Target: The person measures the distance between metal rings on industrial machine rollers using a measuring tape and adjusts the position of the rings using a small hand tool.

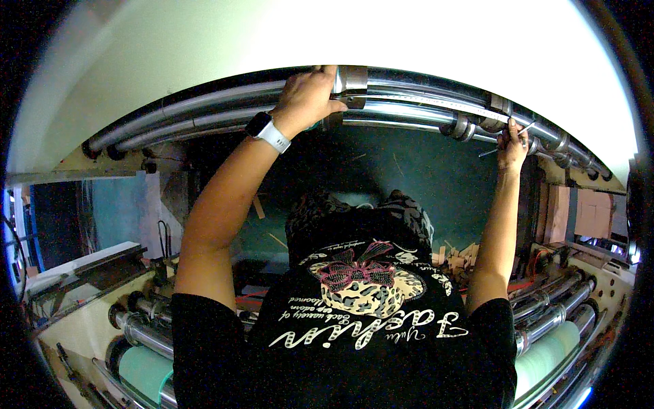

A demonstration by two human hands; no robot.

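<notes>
Up at the machine, my left hand (pixel 310 99) curls over the metal shafts against the left side of a wide steel collar (pixel 352 87). Its thumb points toward the collar, and whatever lies under the fingers is hidden. A thin pale measuring tape (pixel 436 103) runs along the shafts from near that collar to my right hand (pixel 512 144). There, the closed fingers pinch the tape's right end beside a smaller collar (pixel 501 105). A slim metal rod (pixel 488 153), perhaps a hex key, sticks out of the same hand.
More collars (pixel 460 127) sit on the lower shaft. A bright white surface (pixel 327 34) rises beyond the shafts. Wood-coloured scraps (pixel 458 258) lie on the dark green floor (pixel 436 184). Behind me, at both sides, are metal rollers (pixel 146 334) and pale green rolls (pixel 553 351).
</notes>
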